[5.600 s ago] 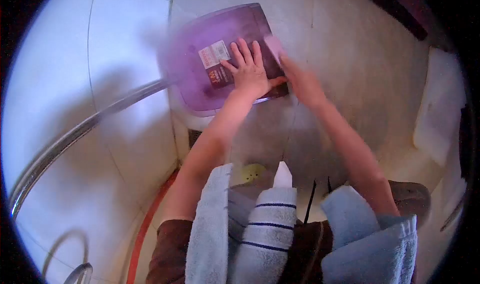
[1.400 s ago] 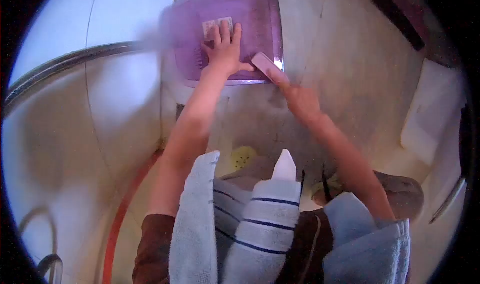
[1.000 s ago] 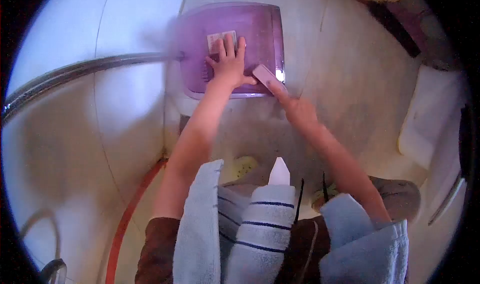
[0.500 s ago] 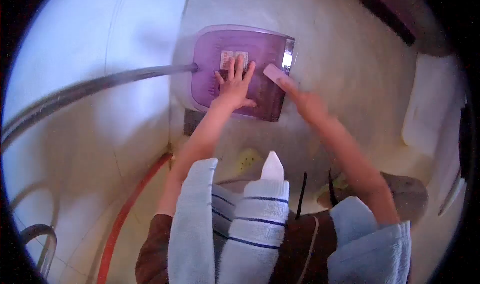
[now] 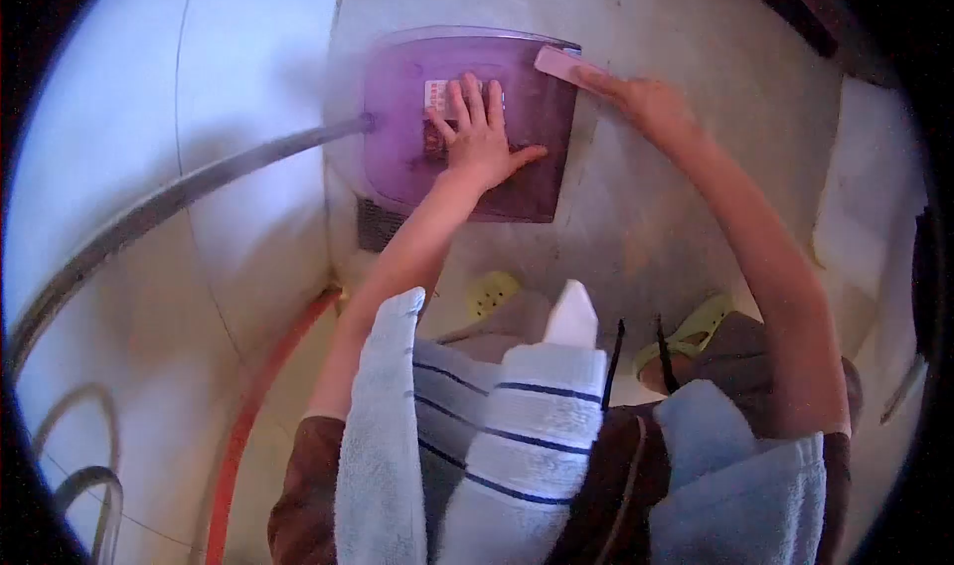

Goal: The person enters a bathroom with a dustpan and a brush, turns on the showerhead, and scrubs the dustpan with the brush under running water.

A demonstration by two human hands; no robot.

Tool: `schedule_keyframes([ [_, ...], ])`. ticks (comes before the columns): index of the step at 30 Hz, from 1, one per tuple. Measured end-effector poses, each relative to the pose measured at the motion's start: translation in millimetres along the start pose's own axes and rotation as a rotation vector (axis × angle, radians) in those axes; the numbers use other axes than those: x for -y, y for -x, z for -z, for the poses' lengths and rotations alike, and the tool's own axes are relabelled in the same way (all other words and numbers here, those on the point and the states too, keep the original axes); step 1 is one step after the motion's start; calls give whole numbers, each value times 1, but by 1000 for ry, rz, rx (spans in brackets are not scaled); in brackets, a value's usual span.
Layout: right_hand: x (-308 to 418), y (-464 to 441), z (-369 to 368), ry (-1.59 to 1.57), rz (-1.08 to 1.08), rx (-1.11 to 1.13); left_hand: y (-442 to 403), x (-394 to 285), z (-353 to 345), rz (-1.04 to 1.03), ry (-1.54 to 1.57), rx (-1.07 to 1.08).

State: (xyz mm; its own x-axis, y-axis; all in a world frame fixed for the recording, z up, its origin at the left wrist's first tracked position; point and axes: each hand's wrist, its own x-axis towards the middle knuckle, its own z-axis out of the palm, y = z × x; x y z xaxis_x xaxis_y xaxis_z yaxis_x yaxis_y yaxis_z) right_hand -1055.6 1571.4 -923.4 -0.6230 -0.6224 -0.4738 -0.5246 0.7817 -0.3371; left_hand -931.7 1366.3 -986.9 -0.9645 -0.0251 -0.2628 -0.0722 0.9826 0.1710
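Note:
A purple, boxy panel (image 5: 397, 167) with a dark maroon right side lies on the floor ahead of me. My left hand (image 5: 479, 148) rests on it with fingers spread, partly covering a white label (image 5: 435, 96) with red marks. In my right hand (image 5: 646, 103) is a flat, pale pink oblong tool (image 5: 558, 63), held by one end. Its other end lies over the panel's upper right corner. The underside of the tool is hidden, so I cannot tell its exact kind.
A grey tube (image 5: 199, 187) runs from the left to the panel's left edge. Below it, a red hose (image 5: 253, 396) lies along the tiled wall. Yellow-green clogs (image 5: 494, 292) are on my feet, and a striped towel (image 5: 537, 426) hangs from my shoulders.
My right hand has moved up and to the right with the pink tool, from the panel's right part to its upper corner. The left hand stays spread on the panel, its thumb stretched further out.

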Motion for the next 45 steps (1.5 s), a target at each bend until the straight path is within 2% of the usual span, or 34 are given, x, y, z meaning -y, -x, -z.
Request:
schedule_keyframes([
  [2,5,-6,-13,-98,109,-106,1,1,-6,-9,-1,12],
  [5,53,-46,4,129,-27,166,2,-1,3,-6,-1,32],
  [10,-45,-17,-15,-235,313,-103,6,-6,2,6,16,29],
  [13,-42,-1,5,-208,141,55,5,-6,2,21,16,33],
  [15,-8,-28,1,-283,-147,200,6,-7,2,-1,-2,16],
  [17,21,-44,7,-154,-162,249,6,-9,6,2,-4,28],
  [19,35,-47,9,167,94,207,6,-10,6,-1,3,28],
  [22,-32,-9,-41,-337,188,-197,8,-6,3,-8,18,21],
  [25,-37,9,-38,-353,-147,62,6,-3,-10,-9,31,7],
  [28,7,-24,-28,-42,-24,50,6,-6,-6,-7,-22,49],
  [31,24,-29,-23,-106,35,93,9,-4,-11,-15,-31,40],
  [34,-15,10,-79,-522,-80,-150,10,-3,-7,-22,-25,36],
  [37,4,29,-79,-463,-156,-112,9,-4,-10,-19,-15,34],
  [40,15,-1,-93,-778,55,-435,3,-5,-12,9,-25,7],
  [42,31,5,-139,-892,-153,-489,7,-9,-14,34,-16,21],
  [45,44,5,-151,-894,-222,-573,3,-10,-12,33,-20,-16],
])
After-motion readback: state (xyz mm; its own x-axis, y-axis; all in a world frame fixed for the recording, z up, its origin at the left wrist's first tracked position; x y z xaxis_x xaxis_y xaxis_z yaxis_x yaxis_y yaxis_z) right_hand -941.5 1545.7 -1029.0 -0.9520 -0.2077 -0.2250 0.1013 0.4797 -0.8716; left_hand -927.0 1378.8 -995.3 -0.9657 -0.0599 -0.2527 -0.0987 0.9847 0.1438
